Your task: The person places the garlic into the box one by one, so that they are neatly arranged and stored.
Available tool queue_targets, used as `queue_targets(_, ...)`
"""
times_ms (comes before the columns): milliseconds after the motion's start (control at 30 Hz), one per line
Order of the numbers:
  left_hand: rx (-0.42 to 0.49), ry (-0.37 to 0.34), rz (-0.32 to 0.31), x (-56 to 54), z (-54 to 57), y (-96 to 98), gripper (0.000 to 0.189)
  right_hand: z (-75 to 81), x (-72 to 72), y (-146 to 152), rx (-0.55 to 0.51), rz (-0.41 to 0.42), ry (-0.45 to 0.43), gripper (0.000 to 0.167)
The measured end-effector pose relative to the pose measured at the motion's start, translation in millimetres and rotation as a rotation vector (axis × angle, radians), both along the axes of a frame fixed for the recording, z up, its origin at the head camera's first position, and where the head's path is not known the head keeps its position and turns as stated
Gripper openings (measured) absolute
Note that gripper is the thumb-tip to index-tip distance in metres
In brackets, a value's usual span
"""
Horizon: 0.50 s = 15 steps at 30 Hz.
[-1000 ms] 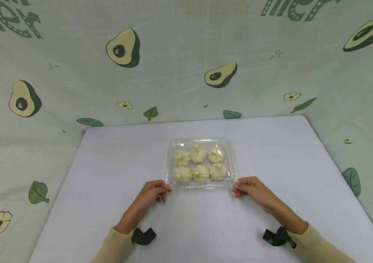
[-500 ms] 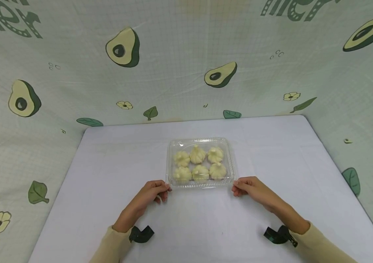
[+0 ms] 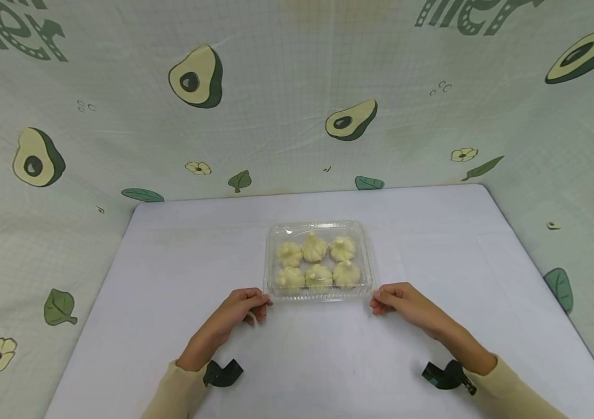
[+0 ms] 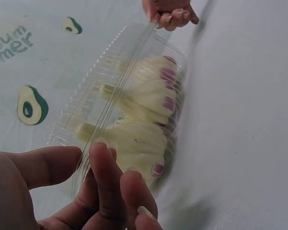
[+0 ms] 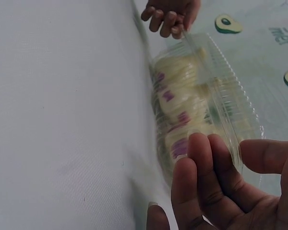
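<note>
A clear plastic clamshell box (image 3: 323, 295) with its lid down lies on the white table and holds several garlic bulbs (image 3: 315, 247) in two rows. Purple patches mark the bulbs' lower parts in both wrist views. At the box's near left corner, my left hand (image 3: 247, 304) pinches the rim between thumb (image 4: 53, 165) and index finger. My right hand (image 3: 396, 299) pinches the near right corner the same way, its thumb (image 5: 266, 154) against the rim and the other fingers loosely bent below.
The white table (image 3: 192, 250) extends around the box on all sides. Behind it and at both sides hangs a pale cloth (image 3: 276, 70) printed with avocados and leaves. A black wrist camera mount (image 3: 223, 372) sits at the left wrist and another mount (image 3: 446, 375) at the right.
Both wrists have shifted slightly outward. The fingers keep their pinch on the box's corners, and the box and garlic bulbs stay in place.
</note>
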State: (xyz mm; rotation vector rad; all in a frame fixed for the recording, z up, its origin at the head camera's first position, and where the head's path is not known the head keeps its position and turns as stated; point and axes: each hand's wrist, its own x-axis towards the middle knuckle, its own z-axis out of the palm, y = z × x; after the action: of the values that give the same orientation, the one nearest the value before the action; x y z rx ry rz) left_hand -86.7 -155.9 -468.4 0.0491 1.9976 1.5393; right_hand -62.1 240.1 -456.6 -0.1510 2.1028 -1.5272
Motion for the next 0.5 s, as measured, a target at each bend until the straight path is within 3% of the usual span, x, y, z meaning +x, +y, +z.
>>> queue_targets(300, 0.001, 0.001, 0.01, 0.2, -1.5, -0.8, 0.034, 0.7, 1.2, -1.1, 0.007, 0.01, 0.004, 0.033)
queue_targets(500, 0.002, 0.005, -0.002, -1.1, -2.7, -4.1, 0.036, 1.3, -1.2, 2.3, 0.067, 0.014, 0.038, 0.034)
